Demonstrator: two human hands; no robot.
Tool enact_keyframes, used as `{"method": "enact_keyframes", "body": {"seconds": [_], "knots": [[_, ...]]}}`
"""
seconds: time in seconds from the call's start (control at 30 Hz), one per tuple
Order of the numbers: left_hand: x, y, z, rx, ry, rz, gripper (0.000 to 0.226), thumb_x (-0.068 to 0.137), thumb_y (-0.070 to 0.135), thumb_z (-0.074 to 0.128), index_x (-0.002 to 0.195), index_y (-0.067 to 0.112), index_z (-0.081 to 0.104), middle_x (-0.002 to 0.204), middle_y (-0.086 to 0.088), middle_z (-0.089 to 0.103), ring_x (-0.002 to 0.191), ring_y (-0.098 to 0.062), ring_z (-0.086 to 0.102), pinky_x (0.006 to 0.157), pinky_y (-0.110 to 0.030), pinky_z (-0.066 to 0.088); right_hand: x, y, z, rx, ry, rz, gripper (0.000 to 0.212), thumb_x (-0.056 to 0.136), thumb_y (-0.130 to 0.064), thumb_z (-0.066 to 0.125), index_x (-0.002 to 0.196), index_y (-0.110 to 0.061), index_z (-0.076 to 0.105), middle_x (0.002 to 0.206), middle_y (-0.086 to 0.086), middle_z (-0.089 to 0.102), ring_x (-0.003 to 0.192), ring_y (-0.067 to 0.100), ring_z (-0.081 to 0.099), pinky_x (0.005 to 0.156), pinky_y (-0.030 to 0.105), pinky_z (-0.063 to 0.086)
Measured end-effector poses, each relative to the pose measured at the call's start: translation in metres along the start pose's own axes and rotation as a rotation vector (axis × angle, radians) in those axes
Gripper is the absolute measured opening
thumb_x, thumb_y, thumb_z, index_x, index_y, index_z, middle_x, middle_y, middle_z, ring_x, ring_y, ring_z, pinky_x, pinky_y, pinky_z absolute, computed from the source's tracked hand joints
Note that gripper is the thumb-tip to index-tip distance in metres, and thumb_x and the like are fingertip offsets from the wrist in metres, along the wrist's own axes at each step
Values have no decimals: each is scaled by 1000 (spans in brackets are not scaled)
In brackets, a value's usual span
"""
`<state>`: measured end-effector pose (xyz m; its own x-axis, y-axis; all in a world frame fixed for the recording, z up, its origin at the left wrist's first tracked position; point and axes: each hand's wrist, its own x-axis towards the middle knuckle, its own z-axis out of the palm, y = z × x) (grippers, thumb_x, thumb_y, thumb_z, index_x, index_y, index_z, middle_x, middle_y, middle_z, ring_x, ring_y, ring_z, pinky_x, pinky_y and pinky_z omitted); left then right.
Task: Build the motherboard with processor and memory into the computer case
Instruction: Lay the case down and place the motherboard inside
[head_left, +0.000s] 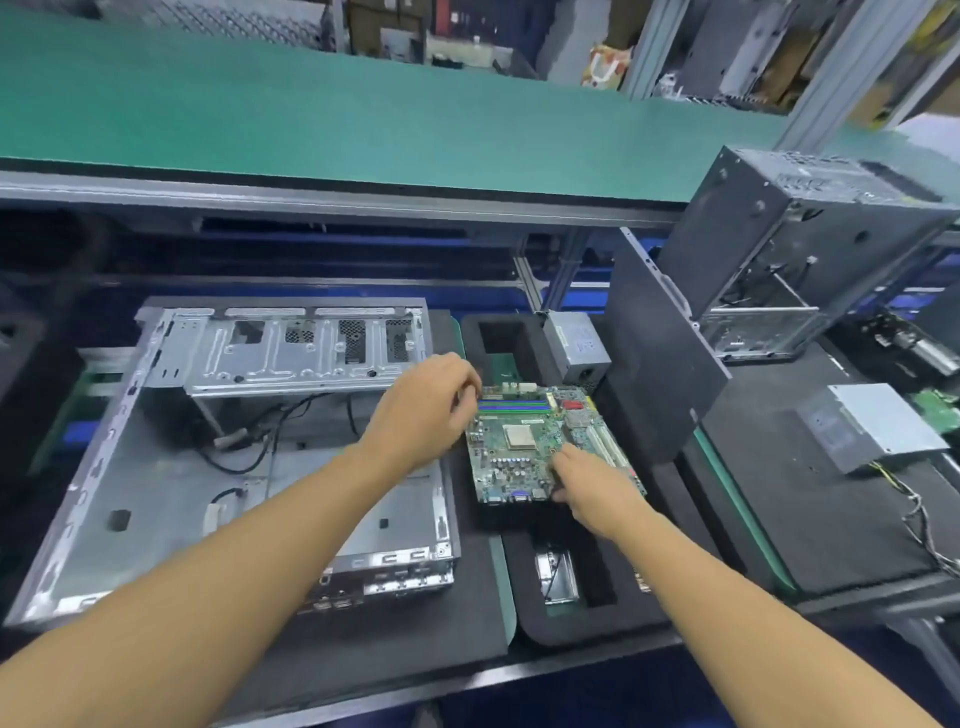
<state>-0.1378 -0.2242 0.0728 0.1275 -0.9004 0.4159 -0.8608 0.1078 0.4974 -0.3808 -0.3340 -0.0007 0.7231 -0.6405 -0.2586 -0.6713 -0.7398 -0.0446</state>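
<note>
A green motherboard (519, 467) with a square silver processor (521, 435) and memory slots along its far edge lies on black foam right of the open metal computer case (156, 467). My left hand (423, 410) curls its fingers over the board's far left corner by the memory slots. Fingers of my right hand (592, 480) pinch the board's near right part. The case lies flat, its drive cage (291, 348) at the back and loose black cables inside.
A black foam tray (519, 613) holds a metal bracket (558, 577) near the front. A small grey power supply (576, 348) stands behind the board. A black panel (660, 374), a second case (795, 249) and another power supply (872, 426) stand right.
</note>
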Motion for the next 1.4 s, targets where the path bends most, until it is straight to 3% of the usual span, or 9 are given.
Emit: {"method": "enact_keyframes", "body": {"seconds": [0.37, 0.67, 0.8, 0.87, 1.03, 1.13, 1.2, 1.27, 1.4], "knots": [[-45, -65, -48, -193, -32, -382, 11, 95, 21, 47, 90, 28, 54, 79, 9, 60, 64, -9, 56, 55, -25, 41, -23, -58, -107, 140, 203, 74, 20, 97, -17, 65, 114, -14, 55, 111, 0, 51, 103, 24, 51, 92, 40, 44], [-80, -108, -105, -225, -161, -651, 21, 92, 11, 46, 92, 22, 63, 96, 2, 65, 69, -14, 57, 59, -25, 42, -51, -154, -177, 191, 185, -68, 26, 98, -20, 64, 123, -19, 54, 112, -11, 49, 105, 16, 50, 93, 30, 39], [-102, -127, -129, -118, -318, -683, 28, 90, 4, 47, 88, 19, 70, 106, -3, 69, 92, -19, 61, 83, -28, 48, -57, -201, -191, 207, 128, -159, 27, 98, -23, 65, 123, -22, 55, 106, -18, 47, 100, 9, 50, 87, 25, 37], [-114, -133, -137, -106, -349, -730, 31, 90, 2, 47, 91, 17, 74, 108, -5, 69, 95, -22, 61, 82, -26, 48, -57, -221, -193, 217, 95, -197, 28, 97, -24, 66, 123, -24, 55, 109, -17, 49, 102, 8, 51, 89, 25, 39], [-138, -146, -145, -153, -248, -875, 26, 91, -2, 49, 101, 5, 71, 108, -16, 66, 101, -31, 60, 92, -36, 50, -56, -258, -192, 210, 34, -260, 30, 98, -27, 65, 125, -23, 53, 117, -11, 52, 107, 11, 51, 93, 28, 41], [-143, -154, -151, -444, -64, -963, 24, 92, -8, 48, 114, -6, 60, 114, -26, 62, 109, -41, 59, 95, -44, 48, -54, -276, -189, 184, 7, -285, 34, 98, -27, 64, 129, -19, 52, 126, -4, 55, 111, 14, 51, 95, 29, 42], [-144, -150, -158, -605, 22, -996, 25, 94, -11, 40, 111, -3, 57, 100, -22, 64, 91, -35, 64, 76, -32, 56, -53, -286, -189, 169, 0, -306, 34, 98, -29, 64, 129, -19, 53, 128, -3, 56, 112, 16, 52, 97, 31, 43], [-143, -146, -165, -716, 64, -1029, 27, 95, -10, 33, 97, 5, 55, 77, -13, 54, 60, -19, 51, 42, -17, 45, -52, -293, -191, 160, -4, -327, 35, 98, -31, 64, 130, -20, 54, 129, -4, 56, 113, 15, 53, 98, 32, 44], [-144, -152, -166, -870, 130, -1148, 15, 95, 5, 42, 85, 9, 52, 76, -11, 49, 61, -20, 44, 57, -29, 35, -45, -297, -189, 174, -40, -331, 40, 98, -35, 63, 134, -22, 53, 130, -7, 54, 110, 11, 51, 92, 28, 41]]}}
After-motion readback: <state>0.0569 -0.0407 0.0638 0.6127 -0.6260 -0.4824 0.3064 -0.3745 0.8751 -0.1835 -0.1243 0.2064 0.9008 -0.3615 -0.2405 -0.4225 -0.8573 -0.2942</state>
